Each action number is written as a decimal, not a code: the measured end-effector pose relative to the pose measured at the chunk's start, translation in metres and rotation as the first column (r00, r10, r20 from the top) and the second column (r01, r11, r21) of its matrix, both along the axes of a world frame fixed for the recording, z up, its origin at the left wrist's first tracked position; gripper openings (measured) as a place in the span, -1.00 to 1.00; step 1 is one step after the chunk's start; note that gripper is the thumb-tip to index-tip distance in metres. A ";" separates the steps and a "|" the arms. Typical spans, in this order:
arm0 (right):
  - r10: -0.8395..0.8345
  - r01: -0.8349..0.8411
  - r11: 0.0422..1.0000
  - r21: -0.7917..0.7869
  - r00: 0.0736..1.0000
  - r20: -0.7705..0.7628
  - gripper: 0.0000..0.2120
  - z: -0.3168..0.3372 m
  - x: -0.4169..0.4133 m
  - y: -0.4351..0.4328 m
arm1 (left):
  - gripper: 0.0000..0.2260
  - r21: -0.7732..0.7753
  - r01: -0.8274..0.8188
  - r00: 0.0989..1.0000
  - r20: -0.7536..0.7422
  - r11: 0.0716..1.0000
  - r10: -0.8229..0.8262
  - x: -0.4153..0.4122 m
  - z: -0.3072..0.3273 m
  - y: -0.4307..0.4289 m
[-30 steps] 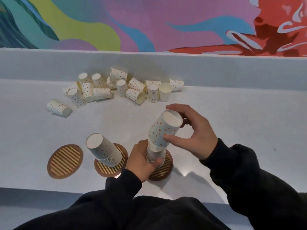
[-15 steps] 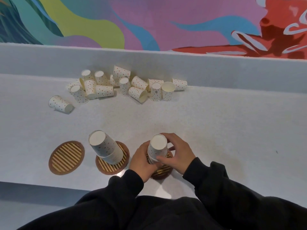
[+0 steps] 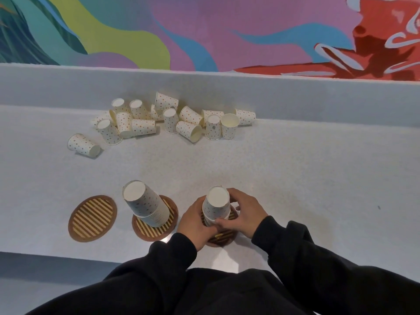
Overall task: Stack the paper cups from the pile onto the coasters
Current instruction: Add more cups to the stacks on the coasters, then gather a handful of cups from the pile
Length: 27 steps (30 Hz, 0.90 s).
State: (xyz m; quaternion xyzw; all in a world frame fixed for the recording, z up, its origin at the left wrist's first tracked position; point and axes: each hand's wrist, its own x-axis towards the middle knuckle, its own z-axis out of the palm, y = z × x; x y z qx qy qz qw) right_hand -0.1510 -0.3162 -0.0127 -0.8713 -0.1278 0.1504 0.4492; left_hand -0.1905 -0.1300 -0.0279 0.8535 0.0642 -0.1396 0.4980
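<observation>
Three round striped coasters lie near the front edge. The left coaster (image 3: 92, 218) is bare. On the middle coaster (image 3: 154, 228) stands a tall upside-down stack of dotted paper cups (image 3: 145, 206). A shorter upside-down cup stack (image 3: 217, 204) stands on the right coaster (image 3: 223, 235). My left hand (image 3: 195, 222) grips that stack low on its left side. My right hand (image 3: 244, 212) wraps it from the right, fingers curled round the cups. A pile of loose dotted cups (image 3: 172, 120) lies at the back against the low wall, and one single cup (image 3: 83, 145) lies apart at its left.
The white counter (image 3: 295, 178) ends in a raised white ledge (image 3: 295, 92) below a colourful mural. The counter's front edge runs just behind my dark sleeves.
My right hand brought a cup down onto the right stack and now holds it seated there. My left hand stayed on the stack's base.
</observation>
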 end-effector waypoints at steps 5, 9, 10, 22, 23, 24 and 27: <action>-0.055 0.056 0.997 0.045 0.998 -0.015 -0.24 0.009 -0.001 -0.002 | -0.18 0.047 0.041 0.998 0.046 0.998 -0.044 -0.002 0.009 0.008; -0.089 0.086 0.986 0.141 0.996 0.012 -0.14 0.043 0.003 -0.008 | -0.13 0.172 0.151 0.972 0.153 0.973 -0.178 -0.011 0.045 0.024; -0.085 0.077 0.983 0.169 0.996 0.041 -0.16 0.056 0.005 -0.008 | -0.17 0.208 0.162 0.953 0.219 0.965 -0.207 -0.013 0.059 0.030; -0.178 0.049 0.881 0.470 0.956 0.234 -0.64 0.161 0.008 0.120 | -0.82 -0.136 -0.190 0.757 0.610 0.972 0.234 0.009 0.163 0.175; -0.168 0.041 0.880 0.473 0.959 0.230 -0.66 0.161 0.010 0.138 | -0.81 -0.153 -0.219 0.770 0.580 0.964 0.267 0.016 0.160 0.193; -0.157 0.036 0.885 0.464 0.962 0.225 -0.68 0.162 0.013 0.156 | -0.79 -0.147 -0.244 0.782 0.554 0.959 0.284 0.023 0.155 0.211; -0.135 0.038 0.904 0.426 0.970 0.201 -0.72 0.166 0.032 0.207 | -0.76 -0.019 -0.280 0.813 0.527 0.960 0.248 0.046 0.135 0.261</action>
